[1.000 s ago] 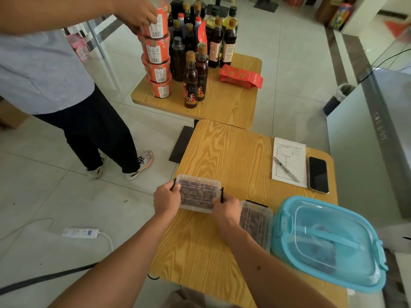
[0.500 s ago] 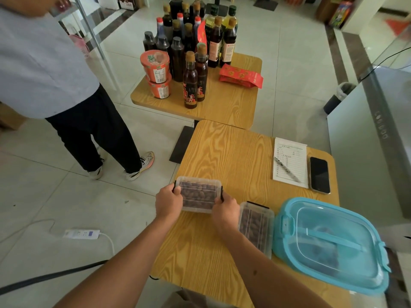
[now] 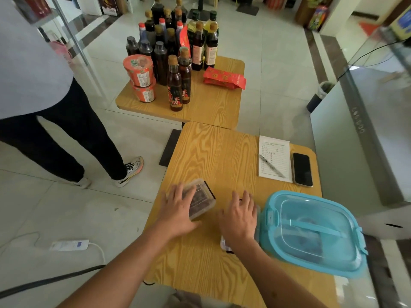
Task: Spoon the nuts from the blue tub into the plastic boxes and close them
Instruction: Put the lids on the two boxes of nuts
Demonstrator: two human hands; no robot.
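The bench [image 3: 213, 152] carries it all within arm's reach. The blue tub [image 3: 311, 232] sits lidded at the right edge, nuts dim inside. One plastic box [image 3: 203, 200], filled and lidded, lies under the left hand [image 3: 178, 210], fingers flat on top (pressing the lid, I'd judge). The right hand [image 3: 240, 216], fingers spread and relaxed, covers the second box [image 3: 225, 242], mostly hidden.

notepad [image 3: 275, 156]: printed rows, too small to read
cup labels [image 3: 142, 78]: illegible
bottle labels [image 3: 175, 96]: illegible
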